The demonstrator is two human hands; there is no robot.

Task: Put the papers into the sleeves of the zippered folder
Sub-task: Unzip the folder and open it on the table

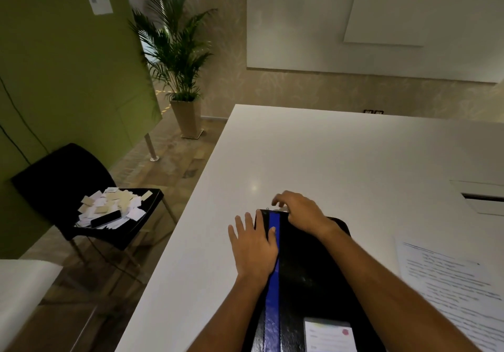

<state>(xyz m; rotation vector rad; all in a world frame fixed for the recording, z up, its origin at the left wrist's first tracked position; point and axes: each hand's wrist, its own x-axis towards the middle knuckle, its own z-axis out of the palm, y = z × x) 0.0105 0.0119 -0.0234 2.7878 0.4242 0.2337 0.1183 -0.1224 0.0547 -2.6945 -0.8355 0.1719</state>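
Currently logged, head view only. Zippered folder [308, 270] lay flat and closed on the white table [327, 155], near the table's left edge, long axis running away from the person. Cover black, with a blue stripe [272, 310] down its length left of centre. A white label card [330, 335] sat in a clear pocket on the near end of the cover.

Left hand [255, 248]: palm down, fingers straight and spread, resting on the folder's left edge and partly on the table. Thumb touched the blue stripe.

Right hand [300, 212]: placed over the folder's far end, fingers curled down past the far edge, one finger lifted. A small metal piece showed just beside the fingertips at that corner. Thumb hidden, so could not tell whether the hand gripped anything there.

Hands were apart, near each other, both on the far half of the folder.

Papers [450, 283]: printed sheets lay on the table to the right of the folder, outside it, not touching either hand.

Surroundings: a black chair [62, 171] left of the table carried a heap of small paper slips [109, 204] with a dark flat object [105, 218] on top. A potted palm [174, 52] stood beyond, beside a green partition [68, 65]. A recessed hatch [482, 197] was set in the table at far right.
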